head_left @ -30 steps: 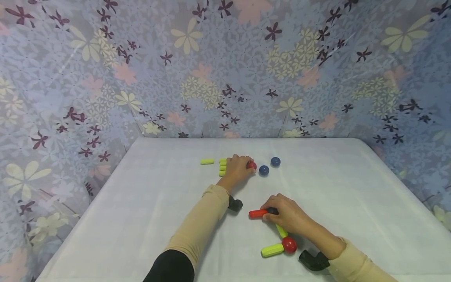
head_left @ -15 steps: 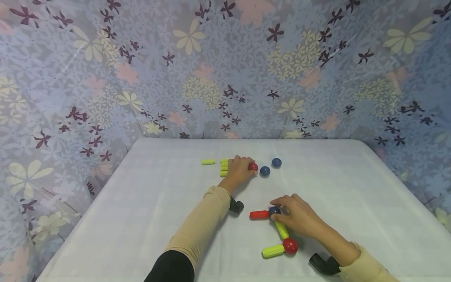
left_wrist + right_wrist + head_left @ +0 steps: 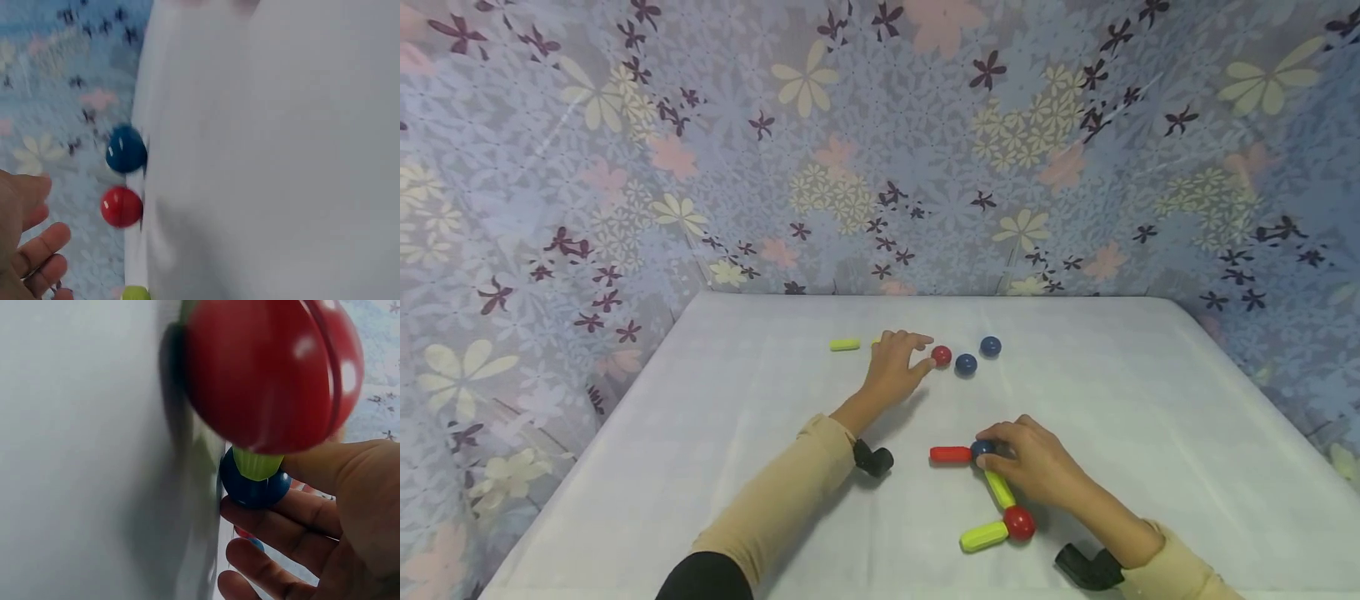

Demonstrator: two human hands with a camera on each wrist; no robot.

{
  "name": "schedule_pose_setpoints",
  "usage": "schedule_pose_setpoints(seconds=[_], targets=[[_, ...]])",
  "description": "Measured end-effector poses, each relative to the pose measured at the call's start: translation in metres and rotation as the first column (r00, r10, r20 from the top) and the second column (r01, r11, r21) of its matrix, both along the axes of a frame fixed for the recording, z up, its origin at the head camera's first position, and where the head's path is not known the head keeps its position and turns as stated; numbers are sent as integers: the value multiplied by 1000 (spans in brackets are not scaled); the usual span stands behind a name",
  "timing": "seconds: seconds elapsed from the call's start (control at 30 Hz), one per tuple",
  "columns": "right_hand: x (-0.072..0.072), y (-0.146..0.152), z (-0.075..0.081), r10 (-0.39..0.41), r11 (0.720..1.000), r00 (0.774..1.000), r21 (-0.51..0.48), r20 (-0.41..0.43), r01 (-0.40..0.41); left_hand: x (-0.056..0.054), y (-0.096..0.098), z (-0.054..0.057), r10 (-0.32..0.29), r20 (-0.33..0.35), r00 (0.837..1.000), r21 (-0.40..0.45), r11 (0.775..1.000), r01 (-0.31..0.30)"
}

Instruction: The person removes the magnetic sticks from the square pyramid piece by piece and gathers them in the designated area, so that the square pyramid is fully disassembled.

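Note:
My left hand point(image 3: 891, 367) is at the back of the table, thumb and fingers spread, just left of a loose red ball point(image 3: 942, 357). A gap shows between that hand and the red ball point(image 3: 121, 207) in the left wrist view. Nearer the front, my right hand point(image 3: 1037, 462) pinches a blue ball point(image 3: 981, 451) between thumb and fingers. From this ball a red rod point(image 3: 951, 454) points left. A yellow-green rod point(image 3: 999, 490) links it to a larger-looking red ball point(image 3: 269, 375), from which another yellow-green rod point(image 3: 984, 537) points left.
Two loose blue balls point(image 3: 966, 364) lie right of the loose red one. A yellow-green rod point(image 3: 845, 344) lies at the back left; more are mostly hidden behind the left hand. The white-covered table point(image 3: 760, 383) ends at a floral cloth point(image 3: 850, 167).
My left hand has let go of the loose red ball and moved slightly left, its fingers spreading. The right hand shifted right, uncovering the blue ball, and has stayed around it.

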State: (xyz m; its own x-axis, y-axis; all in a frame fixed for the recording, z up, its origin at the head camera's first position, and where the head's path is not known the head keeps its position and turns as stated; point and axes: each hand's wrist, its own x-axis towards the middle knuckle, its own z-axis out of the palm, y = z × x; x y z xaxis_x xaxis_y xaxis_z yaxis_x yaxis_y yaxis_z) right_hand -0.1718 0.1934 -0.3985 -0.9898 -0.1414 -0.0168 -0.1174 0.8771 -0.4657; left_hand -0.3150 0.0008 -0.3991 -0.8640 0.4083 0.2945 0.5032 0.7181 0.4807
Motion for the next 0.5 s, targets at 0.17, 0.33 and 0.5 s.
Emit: schedule_pose_setpoints(seconds=[0.17,0.33,0.5], targets=[[-1,-2,0,28,1000,999,-10,-27,-29,40,-22,-4,-195,113,974,100,978,184],[-1,-5,1,35,999,999,-14,-22,-35,78,-38,-11,-261,241,935,91,965,246],[-1,-10,1,39,999,999,-18,-22,-39,100,-44,-21,-222,272,936,80,975,208]])
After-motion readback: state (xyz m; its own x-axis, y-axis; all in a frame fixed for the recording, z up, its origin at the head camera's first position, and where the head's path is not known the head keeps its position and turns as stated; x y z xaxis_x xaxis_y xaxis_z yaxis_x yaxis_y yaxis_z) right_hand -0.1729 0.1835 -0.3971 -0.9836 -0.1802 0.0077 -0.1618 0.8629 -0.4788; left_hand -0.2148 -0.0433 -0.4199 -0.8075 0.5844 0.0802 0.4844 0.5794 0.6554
